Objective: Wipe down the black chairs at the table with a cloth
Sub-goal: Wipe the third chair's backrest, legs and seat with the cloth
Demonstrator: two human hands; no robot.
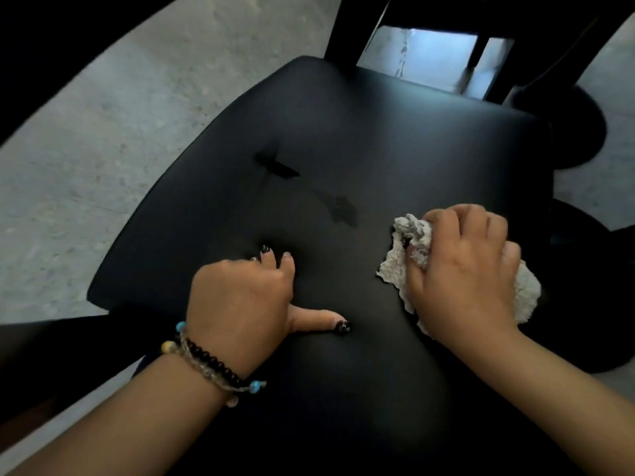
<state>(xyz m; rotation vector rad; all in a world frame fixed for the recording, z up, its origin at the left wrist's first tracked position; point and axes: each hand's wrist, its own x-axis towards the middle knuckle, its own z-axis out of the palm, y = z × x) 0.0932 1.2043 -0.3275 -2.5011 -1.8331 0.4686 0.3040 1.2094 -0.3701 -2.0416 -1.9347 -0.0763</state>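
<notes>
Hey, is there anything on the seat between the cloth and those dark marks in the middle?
Nothing visible. The right hand grips the grey cloth on the black chair seat, and bare seat lies between it and the dark marks. The left hand rests on the seat nearer the front edge, off that path.

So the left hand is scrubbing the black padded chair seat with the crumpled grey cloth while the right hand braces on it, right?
Hands swapped. In the head view the right hand grips the crumpled grey cloth on the black padded chair seat, while the left hand braces on it.
</notes>
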